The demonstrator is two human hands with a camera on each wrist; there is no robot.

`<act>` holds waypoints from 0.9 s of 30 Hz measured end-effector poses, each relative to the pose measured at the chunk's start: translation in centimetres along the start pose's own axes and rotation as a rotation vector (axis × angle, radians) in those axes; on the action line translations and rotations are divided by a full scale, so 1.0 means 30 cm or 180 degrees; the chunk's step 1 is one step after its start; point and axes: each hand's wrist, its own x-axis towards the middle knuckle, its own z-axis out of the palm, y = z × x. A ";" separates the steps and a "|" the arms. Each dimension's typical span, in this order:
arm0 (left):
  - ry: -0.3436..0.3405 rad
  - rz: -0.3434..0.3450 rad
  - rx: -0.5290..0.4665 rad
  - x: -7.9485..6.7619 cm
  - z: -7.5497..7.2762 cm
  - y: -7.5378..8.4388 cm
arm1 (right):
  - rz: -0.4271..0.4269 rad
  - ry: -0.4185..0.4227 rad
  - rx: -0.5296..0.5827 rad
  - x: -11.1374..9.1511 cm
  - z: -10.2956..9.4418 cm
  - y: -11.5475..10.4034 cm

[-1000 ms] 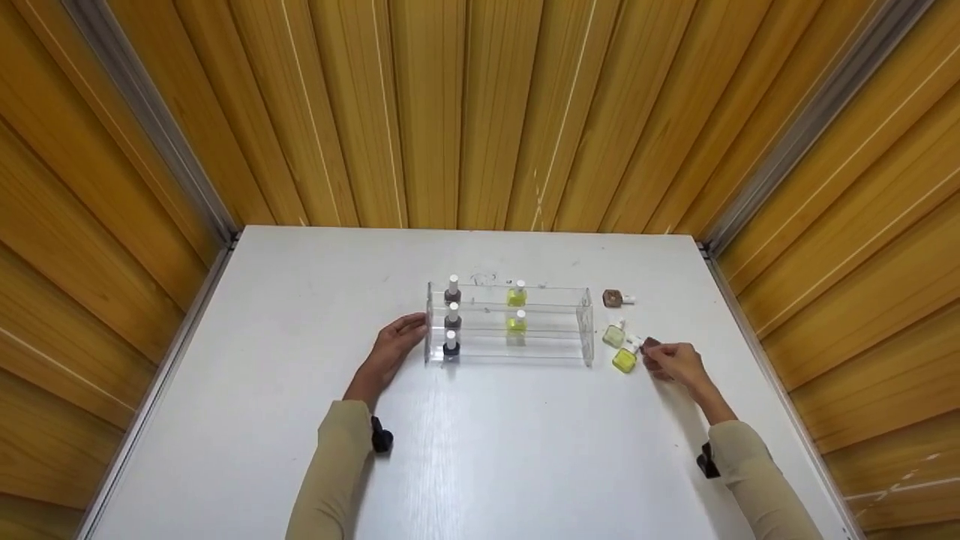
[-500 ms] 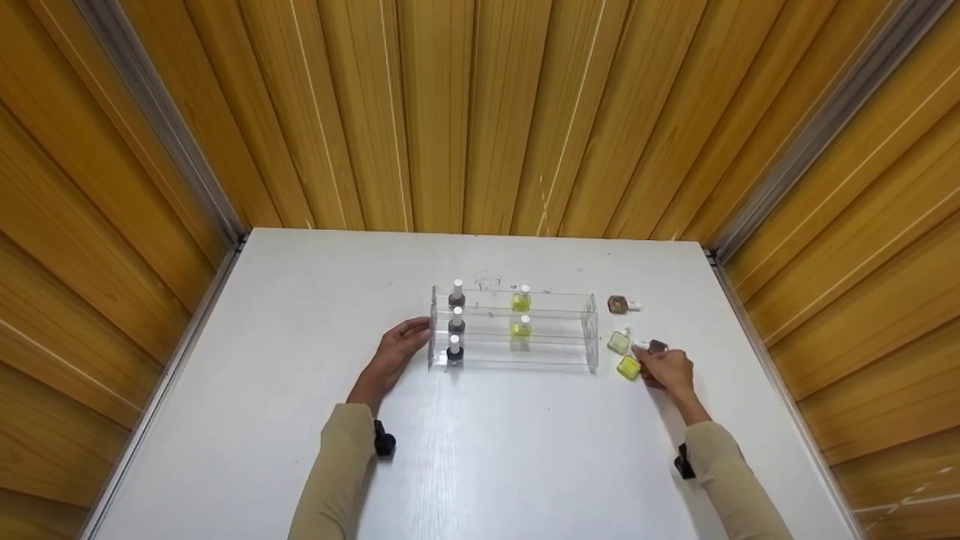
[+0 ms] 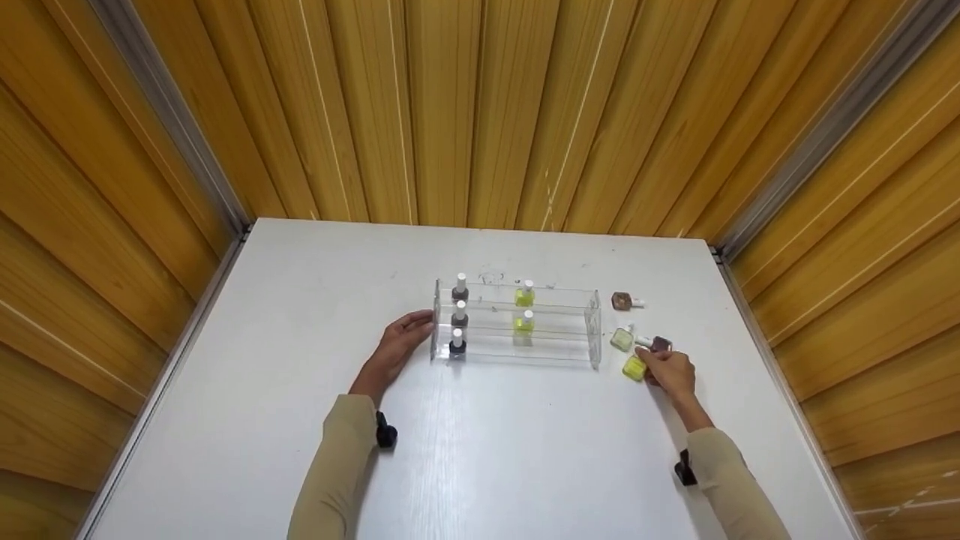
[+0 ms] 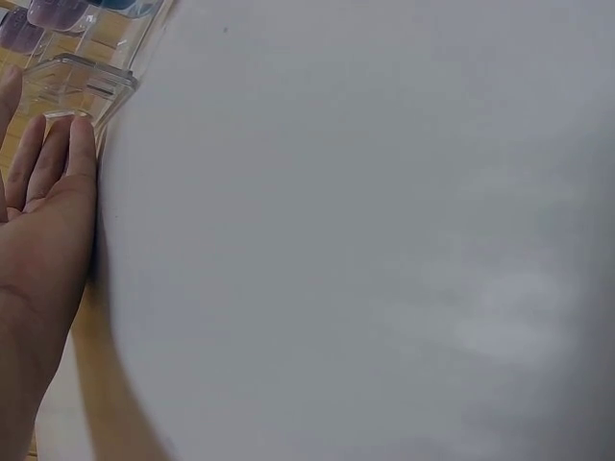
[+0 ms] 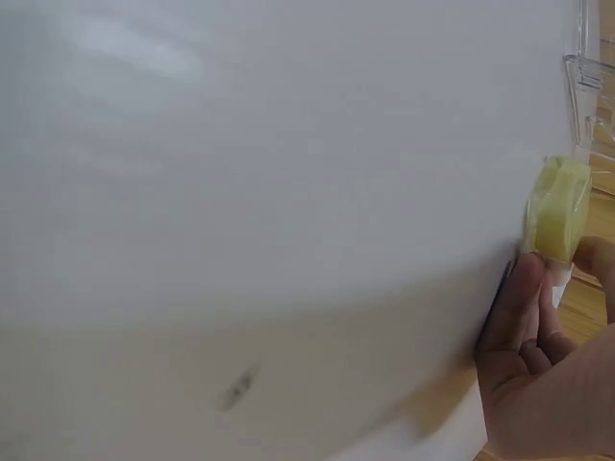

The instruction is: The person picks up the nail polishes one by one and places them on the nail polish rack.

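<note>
A clear acrylic three-tier rack [image 3: 594, 330] stands mid-table. Dark nail polish bottles [image 3: 457, 345] with white caps fill its left column, and yellow bottles [image 3: 524, 324] stand on two of its tiers. My left hand [image 3: 397, 346] rests at the rack's left end, fingers extended against the clear side panel [image 4: 82, 82]. Right of the rack, my right hand [image 3: 673, 371] pinches a bright yellow nail polish bottle [image 3: 634, 367] at its cap end. In the right wrist view its yellow glass [image 5: 562, 206] points away from the fingertips, the white cap partly hidden between them.
Close by the right hand lie a pale green nail polish bottle [image 3: 622, 340] and a dark brown one [image 3: 661, 344]. Farther back, another brown bottle [image 3: 622, 301] lies on its side. Wood-patterned panels [image 3: 510, 112] rise behind the white table [image 3: 525, 450].
My right hand has moved left from the dark brown bottle to the bright yellow one and taken hold of it. The left hand stays at the rack's end.
</note>
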 end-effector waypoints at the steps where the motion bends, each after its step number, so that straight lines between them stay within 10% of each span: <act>1: 0.0009 -0.0016 0.0002 0.001 0.000 0.001 | -0.0004 -0.0016 0.0017 -0.003 -0.001 0.001; 27: 0.0038 -0.0035 0.0022 0.001 0.009 0.008 | -0.0124 -0.0103 0.0777 -0.036 -0.040 -0.011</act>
